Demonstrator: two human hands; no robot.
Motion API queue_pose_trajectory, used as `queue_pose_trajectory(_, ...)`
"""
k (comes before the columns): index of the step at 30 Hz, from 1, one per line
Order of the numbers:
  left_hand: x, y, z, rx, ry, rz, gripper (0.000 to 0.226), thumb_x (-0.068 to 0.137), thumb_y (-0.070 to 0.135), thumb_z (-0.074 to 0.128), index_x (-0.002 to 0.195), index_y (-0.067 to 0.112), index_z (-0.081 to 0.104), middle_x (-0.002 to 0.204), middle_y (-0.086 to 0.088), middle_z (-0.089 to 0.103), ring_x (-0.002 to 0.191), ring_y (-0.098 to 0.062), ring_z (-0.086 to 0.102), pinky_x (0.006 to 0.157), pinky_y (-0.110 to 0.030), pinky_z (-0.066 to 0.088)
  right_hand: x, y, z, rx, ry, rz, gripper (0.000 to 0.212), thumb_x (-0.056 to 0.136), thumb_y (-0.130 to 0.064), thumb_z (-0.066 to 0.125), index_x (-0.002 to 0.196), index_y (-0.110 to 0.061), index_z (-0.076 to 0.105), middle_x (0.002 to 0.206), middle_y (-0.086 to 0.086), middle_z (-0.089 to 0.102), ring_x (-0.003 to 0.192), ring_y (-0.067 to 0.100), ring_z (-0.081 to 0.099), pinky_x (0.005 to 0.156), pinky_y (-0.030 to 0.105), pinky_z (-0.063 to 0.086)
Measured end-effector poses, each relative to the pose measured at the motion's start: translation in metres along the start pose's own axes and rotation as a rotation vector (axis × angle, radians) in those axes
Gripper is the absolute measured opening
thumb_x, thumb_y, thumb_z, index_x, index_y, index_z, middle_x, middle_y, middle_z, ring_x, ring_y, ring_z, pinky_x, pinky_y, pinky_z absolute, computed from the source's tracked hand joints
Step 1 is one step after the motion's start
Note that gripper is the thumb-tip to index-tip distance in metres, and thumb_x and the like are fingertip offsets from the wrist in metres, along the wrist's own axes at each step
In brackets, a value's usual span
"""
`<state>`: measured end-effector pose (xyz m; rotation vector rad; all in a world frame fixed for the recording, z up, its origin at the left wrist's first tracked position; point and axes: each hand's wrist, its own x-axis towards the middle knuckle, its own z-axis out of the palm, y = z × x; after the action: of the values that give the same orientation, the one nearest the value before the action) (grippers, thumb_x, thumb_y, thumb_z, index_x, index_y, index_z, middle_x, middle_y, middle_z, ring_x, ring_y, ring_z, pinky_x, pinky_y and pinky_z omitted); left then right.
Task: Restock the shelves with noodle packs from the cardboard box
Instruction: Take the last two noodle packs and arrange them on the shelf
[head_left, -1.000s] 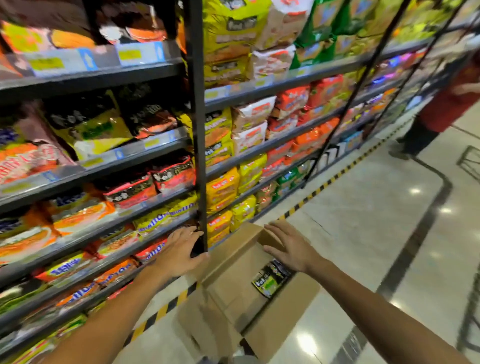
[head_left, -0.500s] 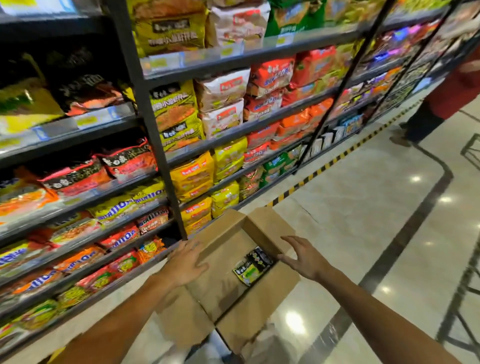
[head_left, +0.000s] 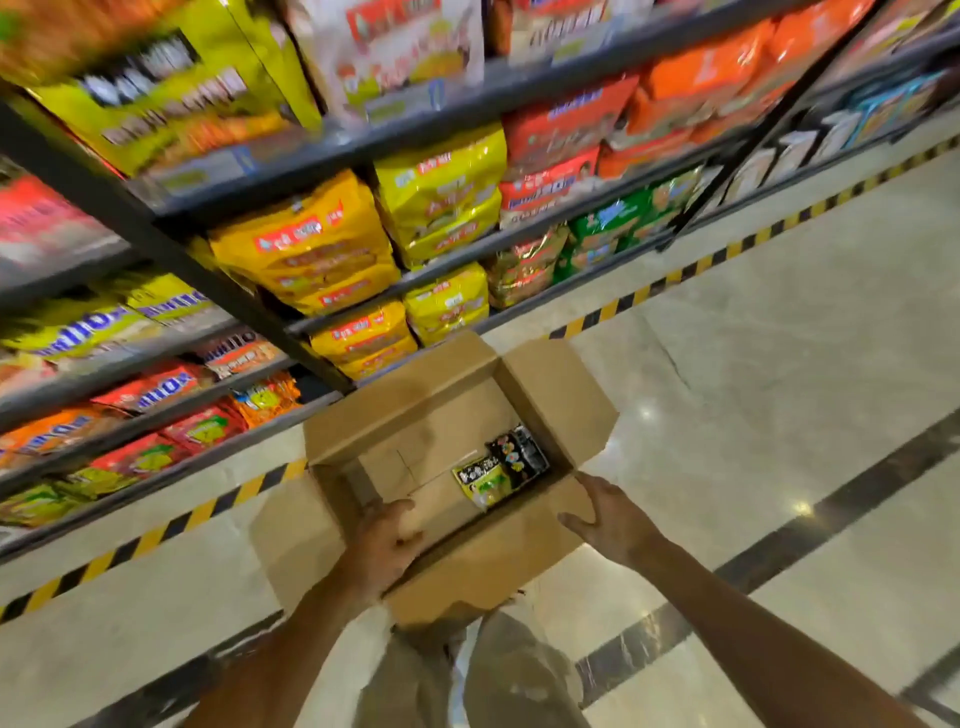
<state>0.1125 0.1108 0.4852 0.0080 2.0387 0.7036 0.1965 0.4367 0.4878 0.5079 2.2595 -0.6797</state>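
Observation:
An open cardboard box (head_left: 467, 582) sits low in front of me, its four flaps spread out. Two noodle packs lie at its bottom right corner: a yellow-green and black one (head_left: 485, 480) and a black one (head_left: 519, 454) behind it. My left hand (head_left: 382, 551) grips the near wall of the box, fingers curled over the edge inside. My right hand (head_left: 608, 519) rests on the box's right flap, fingers apart. Metal shelves (head_left: 426, 127) full of noodle packs rise to the left and ahead.
Yellow packs (head_left: 311, 249) and red packs (head_left: 550, 182) fill the shelves nearest the box. A yellow-black hazard stripe (head_left: 649, 291) runs along the shelf base. Glossy tiled floor (head_left: 779, 389) spreads to the right. My legs (head_left: 467, 675) show below the box.
The view has dropped and closed in on the box. My left hand moved from the left flap onto the near wall. My right hand slid to the right flap.

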Motion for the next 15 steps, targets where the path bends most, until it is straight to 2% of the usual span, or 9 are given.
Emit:
queue_pose_trajectory(2, 0.035, -0.012, 0.017, -0.037, -0.020, -0.030, 0.058, 0.091, 0.047, 0.061, 0.142, 0.023, 0.048, 0.130, -0.017, 0.059, 0.123, -0.034, 0.055, 0.099, -0.039, 0.047, 0.038, 0.015, 0.018, 0.024, -0.007, 0.020, 0.079, 0.092, -0.053, 0.058, 0.156, -0.021, 0.023, 0.156, 0.005, 0.039, 0.142, 0.023, 0.037, 0.112, 0.032, 0.035)
queue_pose_trajectory(3, 0.052, -0.017, 0.025, -0.050, -0.017, -0.033, 0.056, 0.092, 0.047, 0.059, 0.141, 0.024, 0.048, 0.125, -0.017, 0.061, 0.117, -0.034, 0.059, 0.095, -0.039, 0.047, 0.057, 0.022, 0.029, 0.036, -0.011, 0.029, 0.080, 0.092, -0.053, 0.059, 0.156, -0.022, 0.023, 0.156, 0.005, 0.039, 0.142, 0.023, 0.036, 0.112, 0.033, 0.035)
queue_pose_trajectory(6, 0.123, -0.048, 0.056, -0.036, 0.008, 0.036, 0.041, 0.095, 0.044, 0.058, 0.134, 0.036, 0.046, 0.128, 0.004, 0.055, 0.116, -0.011, 0.051, 0.094, -0.024, 0.038, 0.125, 0.050, 0.072, 0.057, -0.019, 0.048, 0.080, 0.092, -0.053, 0.059, 0.156, -0.023, 0.022, 0.157, 0.004, 0.037, 0.143, 0.023, 0.036, 0.113, 0.034, 0.035)
queue_pose_trajectory(8, 0.172, -0.073, 0.077, -0.033, 0.028, 0.030, 0.040, 0.096, 0.035, 0.060, 0.133, 0.036, 0.046, 0.129, 0.007, 0.049, 0.114, -0.006, 0.044, 0.095, -0.022, 0.036, 0.165, 0.067, 0.101, 0.061, -0.025, 0.063, 0.081, 0.091, -0.054, 0.059, 0.156, -0.024, 0.021, 0.158, 0.004, 0.036, 0.144, 0.023, 0.034, 0.114, 0.035, 0.034)
queue_pose_trajectory(11, 0.233, -0.112, 0.108, -0.010, 0.001, -0.013, 0.044, 0.098, 0.023, 0.060, 0.141, 0.023, 0.048, 0.128, 0.006, 0.046, 0.121, -0.012, 0.047, 0.098, -0.024, 0.040, 0.216, 0.089, 0.140, 0.068, -0.037, 0.073, 0.082, 0.091, -0.052, 0.062, 0.156, -0.023, 0.022, 0.158, 0.004, 0.035, 0.144, 0.021, 0.033, 0.115, 0.033, 0.032)
queue_pose_trajectory(15, 0.300, -0.162, 0.142, 0.005, -0.034, -0.074, 0.043, 0.098, 0.025, 0.061, 0.139, 0.022, 0.051, 0.141, -0.001, 0.050, 0.129, -0.021, 0.048, 0.105, -0.036, 0.043, 0.278, 0.110, 0.181, 0.065, -0.072, 0.068, 0.084, 0.091, -0.053, 0.062, 0.157, -0.020, 0.020, 0.159, 0.005, 0.032, 0.144, 0.024, 0.034, 0.114, 0.037, 0.035)
